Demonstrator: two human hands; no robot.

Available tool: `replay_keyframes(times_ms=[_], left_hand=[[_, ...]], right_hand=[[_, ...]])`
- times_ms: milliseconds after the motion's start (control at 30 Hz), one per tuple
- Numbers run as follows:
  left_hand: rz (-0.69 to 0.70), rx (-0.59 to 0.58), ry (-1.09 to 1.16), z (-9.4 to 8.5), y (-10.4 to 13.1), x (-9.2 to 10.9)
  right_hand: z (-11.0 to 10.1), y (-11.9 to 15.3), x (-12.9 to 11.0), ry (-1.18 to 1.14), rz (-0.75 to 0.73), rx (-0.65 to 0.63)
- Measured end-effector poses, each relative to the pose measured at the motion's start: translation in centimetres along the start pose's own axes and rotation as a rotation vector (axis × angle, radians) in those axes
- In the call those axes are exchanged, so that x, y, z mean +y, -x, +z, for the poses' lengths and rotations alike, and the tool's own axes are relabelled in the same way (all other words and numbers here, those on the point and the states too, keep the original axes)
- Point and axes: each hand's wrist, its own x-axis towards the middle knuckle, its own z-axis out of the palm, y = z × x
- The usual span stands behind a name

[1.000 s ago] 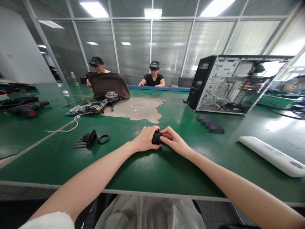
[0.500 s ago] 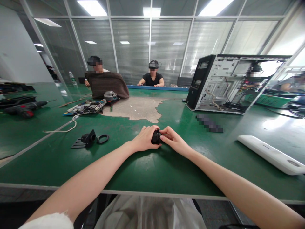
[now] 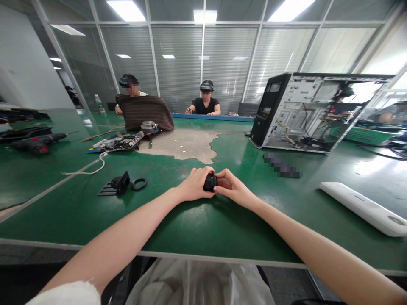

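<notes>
A small black part (image 3: 210, 182), roundish with a stepped edge, is held just over the green table (image 3: 203, 228). My left hand (image 3: 196, 184) is closed around its left side, thumb below and fingers over the top. At its right edge, the thumb and fingertips of my right hand (image 3: 231, 185) pinch the rim. The part's exact kind cannot be made out. To the left lie a black bracket (image 3: 117, 185) with a slotted base and, beside it, a black ring (image 3: 139, 184).
An opened computer case (image 3: 295, 112) stands at the right, near a dark blurred-out object (image 3: 282, 165) and a white oblong device (image 3: 365, 208). Circuit boards (image 3: 117, 143) with a cable and a power drill (image 3: 40, 143) lie left. Two people sit across the table.
The fingers of my right hand have shifted a little around the black part's right rim, and more of its face shows. The view has moved slightly.
</notes>
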Motion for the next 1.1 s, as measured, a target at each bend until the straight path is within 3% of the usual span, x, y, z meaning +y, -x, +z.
replay_keyframes(times_ms=[367,633,933,1100], left_hand=[[0.017,0.003,-0.007,-0.3,0.0,0.3],[0.003,0.005,-0.012,-0.1,-0.1,0.1],[0.021,-0.006,-0.004,-0.3,0.0,0.1],[0.003,-0.008,0.001,-0.3,0.0,0.1]], right_hand=[[0.0,-0.9,0.7,0.060,0.022,0.108],[0.2,-0.2,-0.1,0.045,-0.019,0.052],[0.0,-1.1,0.9,0.025,0.051,0.139],[0.0,-0.9,0.9,-0.025,0.076,0.075]])
